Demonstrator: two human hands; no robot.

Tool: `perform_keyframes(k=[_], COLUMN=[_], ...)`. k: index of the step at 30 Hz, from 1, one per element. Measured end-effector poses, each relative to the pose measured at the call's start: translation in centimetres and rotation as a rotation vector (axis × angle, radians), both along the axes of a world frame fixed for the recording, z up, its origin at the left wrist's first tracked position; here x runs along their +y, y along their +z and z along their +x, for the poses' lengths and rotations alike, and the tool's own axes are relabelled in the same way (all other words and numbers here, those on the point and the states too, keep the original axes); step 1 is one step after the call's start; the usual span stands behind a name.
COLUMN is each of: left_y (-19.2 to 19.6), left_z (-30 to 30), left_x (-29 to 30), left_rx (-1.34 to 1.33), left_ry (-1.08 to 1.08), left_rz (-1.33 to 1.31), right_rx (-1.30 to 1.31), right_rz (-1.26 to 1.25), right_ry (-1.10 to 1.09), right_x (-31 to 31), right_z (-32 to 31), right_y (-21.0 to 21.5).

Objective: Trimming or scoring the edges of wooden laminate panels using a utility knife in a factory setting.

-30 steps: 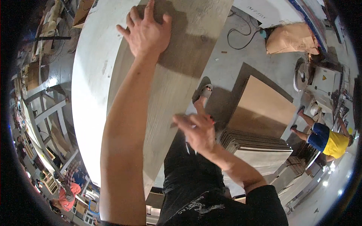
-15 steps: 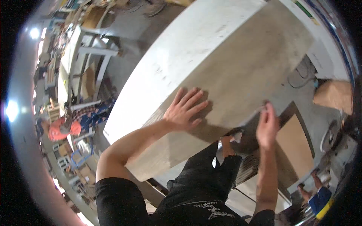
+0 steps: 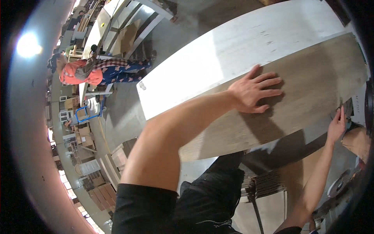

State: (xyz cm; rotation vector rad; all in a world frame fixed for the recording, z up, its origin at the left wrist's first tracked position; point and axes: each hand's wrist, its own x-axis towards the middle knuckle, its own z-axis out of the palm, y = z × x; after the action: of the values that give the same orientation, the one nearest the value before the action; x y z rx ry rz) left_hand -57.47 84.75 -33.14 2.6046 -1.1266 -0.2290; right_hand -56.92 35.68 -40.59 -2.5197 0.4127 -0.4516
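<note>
A long grey-brown wooden panel (image 3: pixel 311 78) lies over a white board (image 3: pixel 187 78), leaving the board's far side uncovered. My left hand (image 3: pixel 253 91) presses flat on the panel, its fingers spread, holding nothing. Out to the right, my right hand (image 3: pixel 337 124) is at the panel's near edge, thumb and fingers pinched together. Whatever is between those fingertips is too small to make out. The panel's near long edge runs just in front of my black trousers (image 3: pixel 210 183).
Left of the board, a person in a coral top (image 3: pixel 85 74) stands beside a white-legged workbench (image 3: pixel 146 35). A blue cart (image 3: pixel 83 114) and stacked cardboard boxes (image 3: pixel 83 134) lie beyond. Brown cardboard (image 3: pixel 356 142) is past my right hand, and a pale panel (image 3: pixel 269 210) stands below.
My view has turned and shifted. My right hand has moved outward to the right, up to the panel's near edge. My left hand stays flat on the panel.
</note>
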Motion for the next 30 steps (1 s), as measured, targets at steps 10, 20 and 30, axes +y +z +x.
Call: perform_keyframes(k=[10, 20, 30], left_y=[-2.9, 1.8, 1.2], left_z=[-1.3, -3.1, -2.2], left_x=[2.6, 7.0, 5.8], left_rx=[-0.282, 0.084, 0.081], left_ry=[0.068, -0.034, -0.026], left_rz=[-0.073, -0.320, -0.202], right_rx=[0.091, 0.234, 0.197], right_rz=[-0.160, 0.079, 0.614], right_ry=[0.168, 0.180, -0.009], right_x=[15.3, 24.1, 47.8], right_z=[-12.7, -21.6, -39.6], right_y=[0.6, 2.2, 3.9])
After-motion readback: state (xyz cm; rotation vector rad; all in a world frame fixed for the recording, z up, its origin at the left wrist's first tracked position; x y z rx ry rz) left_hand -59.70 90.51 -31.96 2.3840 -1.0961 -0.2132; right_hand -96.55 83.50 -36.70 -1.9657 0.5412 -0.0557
